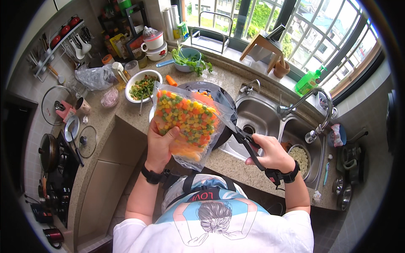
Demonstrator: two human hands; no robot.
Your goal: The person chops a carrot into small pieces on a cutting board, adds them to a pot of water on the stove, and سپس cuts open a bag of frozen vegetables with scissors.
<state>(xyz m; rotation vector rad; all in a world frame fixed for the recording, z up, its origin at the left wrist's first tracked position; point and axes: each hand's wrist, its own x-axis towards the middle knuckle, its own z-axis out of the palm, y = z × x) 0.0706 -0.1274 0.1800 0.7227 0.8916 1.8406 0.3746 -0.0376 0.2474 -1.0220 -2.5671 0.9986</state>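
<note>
My left hand grips the left side of a clear plastic bag of mixed corn, peas and diced carrot, thumb across its front. In my right hand is a pair of black-handled kitchen scissors. Their blades reach left to the bag's right edge and overlap it; whether they are closed on the plastic I cannot tell. Behind the bag a dark round pan or board sits on the counter, mostly hidden, with some orange pieces showing above the bag.
Left of the bag stands a white bowl of chopped greens, with a carrot piece nearby. A blue colander holds leafy stems. To the right is a double steel sink with a curved faucet and a bowl of white pieces.
</note>
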